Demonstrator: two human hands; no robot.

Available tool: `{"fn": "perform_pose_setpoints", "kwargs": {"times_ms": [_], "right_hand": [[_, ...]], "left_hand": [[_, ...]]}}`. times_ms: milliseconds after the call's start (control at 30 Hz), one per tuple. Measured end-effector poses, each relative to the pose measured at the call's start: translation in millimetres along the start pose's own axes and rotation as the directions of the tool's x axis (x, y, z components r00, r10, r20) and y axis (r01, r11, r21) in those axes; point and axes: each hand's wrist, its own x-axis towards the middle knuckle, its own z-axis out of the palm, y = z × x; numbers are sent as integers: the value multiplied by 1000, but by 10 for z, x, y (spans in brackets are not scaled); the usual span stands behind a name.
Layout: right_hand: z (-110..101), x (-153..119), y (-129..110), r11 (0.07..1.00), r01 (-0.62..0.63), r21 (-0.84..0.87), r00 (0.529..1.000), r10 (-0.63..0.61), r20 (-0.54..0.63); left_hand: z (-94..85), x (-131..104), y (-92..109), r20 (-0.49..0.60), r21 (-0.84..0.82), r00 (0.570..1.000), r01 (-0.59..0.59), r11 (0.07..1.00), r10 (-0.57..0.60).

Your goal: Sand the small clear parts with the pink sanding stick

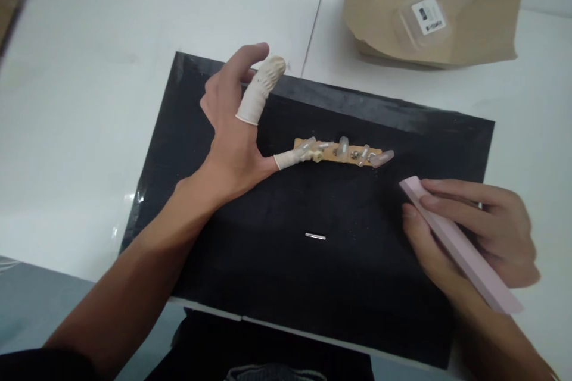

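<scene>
My left hand is spread, its forefinger raised and its thumb stretched to the right. White rubber finger cots cover that forefinger and thumb. The thumb tip touches or lies right beside the left end of a narrow tan strip. Several clear nail-like tips stand or lean along this strip, at differing angles. A pale pink nail buffer block, long and straight-edged, is gripped between the thumb and fingers of my right hand, to the right of the strip. Below the strip lies a small shiny metal rod.
A black mat lies under the strip on the white table. At the upper right stands an open brown paper bag, with a clear plastic box bearing a white label in it.
</scene>
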Motion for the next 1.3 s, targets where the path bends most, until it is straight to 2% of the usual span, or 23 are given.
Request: {"fn": "perform_pose_setpoints", "kwargs": {"times_ms": [133,233,300,400,567,833,967,1300], "right_hand": [[-3,-33,14,999,-18,-29,1000,19,23],[-4,-45,15,998,-52,-26,997,54,49],[-6,-40,12,998,-65,-6,996,65,64],[-1,-17,16,999,-47,2,997,47,60],[53,35,41,999,18,35,1000,-18,20],[110,100,43,997,73,39,997,-73,-3],[119,90,51,999,39,34,999,-39,0],[124,79,77,997,46,63,999,-45,-14]], "left_hand": [[8,6,-15,-33,-62,998,-52,997,50],[14,1,-21,60,-120,998,-10,993,17],[13,-8,-23,104,-143,994,-21,989,37],[11,-28,-21,103,-196,992,-59,979,80],[17,-54,-8,121,-259,989,-48,965,81],[52,-51,1,136,-271,989,-25,962,64],[71,-54,-1,125,-284,990,-32,958,70],[90,-60,1,96,-262,992,-50,964,77]]}}
